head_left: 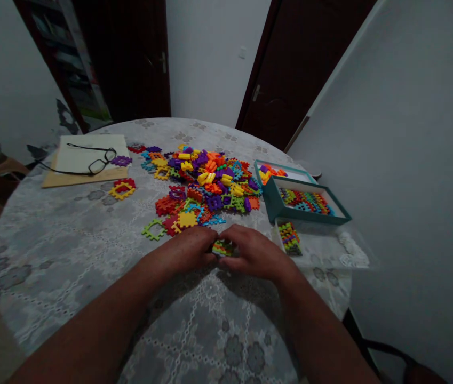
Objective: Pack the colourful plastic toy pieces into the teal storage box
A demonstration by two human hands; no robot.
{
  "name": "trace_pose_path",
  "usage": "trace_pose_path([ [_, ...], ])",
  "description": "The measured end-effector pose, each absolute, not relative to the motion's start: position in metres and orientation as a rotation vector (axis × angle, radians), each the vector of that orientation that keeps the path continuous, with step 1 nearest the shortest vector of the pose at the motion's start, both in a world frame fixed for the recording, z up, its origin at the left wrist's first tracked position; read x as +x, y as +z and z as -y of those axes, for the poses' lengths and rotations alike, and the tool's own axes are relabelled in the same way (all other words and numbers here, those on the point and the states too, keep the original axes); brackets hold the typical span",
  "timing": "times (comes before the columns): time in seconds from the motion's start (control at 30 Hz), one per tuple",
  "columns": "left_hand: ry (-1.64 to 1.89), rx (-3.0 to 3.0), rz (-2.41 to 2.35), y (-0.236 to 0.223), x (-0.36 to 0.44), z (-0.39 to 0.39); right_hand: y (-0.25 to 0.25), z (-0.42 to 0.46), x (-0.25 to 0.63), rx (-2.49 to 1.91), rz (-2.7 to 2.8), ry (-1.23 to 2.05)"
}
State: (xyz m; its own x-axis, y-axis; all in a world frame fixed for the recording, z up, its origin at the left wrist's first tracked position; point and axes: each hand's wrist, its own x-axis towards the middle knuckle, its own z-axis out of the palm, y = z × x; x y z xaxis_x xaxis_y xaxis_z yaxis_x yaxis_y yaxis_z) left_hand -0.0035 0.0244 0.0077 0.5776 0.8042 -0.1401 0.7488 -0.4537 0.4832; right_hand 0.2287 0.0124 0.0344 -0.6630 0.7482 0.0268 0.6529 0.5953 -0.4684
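Note:
Between my two hands is a small stack of colourful notched plastic building pieces (223, 247), showing green, yellow and red edges. My left hand (194, 246) is closed on its left side, with the thumb and fingertips against it. On the other side my right hand (248, 249) curls round the stack, its fingers meeting those of the left. Much of the stack is hidden by my fingers. Just beyond them lies a large heap of loose building pieces (210, 181) in purple, orange, yellow, red, green and blue. A yellow piece (187, 220) sits at the heap's near edge.
On the right, a teal box (310, 213) holds rows of stacked pieces, its lid (290, 173) behind it holding a few more. A clear plastic tray (318, 250) stands in front with another stack. Eyeglasses (97, 166) lie on papers (90, 146) at the left.

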Motion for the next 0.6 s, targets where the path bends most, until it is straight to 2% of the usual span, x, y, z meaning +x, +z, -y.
trace_pose_path([
  [0.23,0.183,2.303,-1.205,0.0,-0.007,-0.033,0.025,0.0,0.204,-1.335,2.682,0.328],
  [0.37,0.191,2.305,-1.199,0.005,-0.008,-0.033,0.025,0.0,0.201,-1.375,2.683,0.329],
  [0.5,0.309,2.255,-1.215,0.012,-0.012,-0.033,0.055,-0.011,0.241,-1.408,2.465,0.369],
  [0.6,0.367,2.248,-1.245,0.015,-0.015,-0.033,0.088,-0.041,0.303,-1.564,2.126,0.247],
])
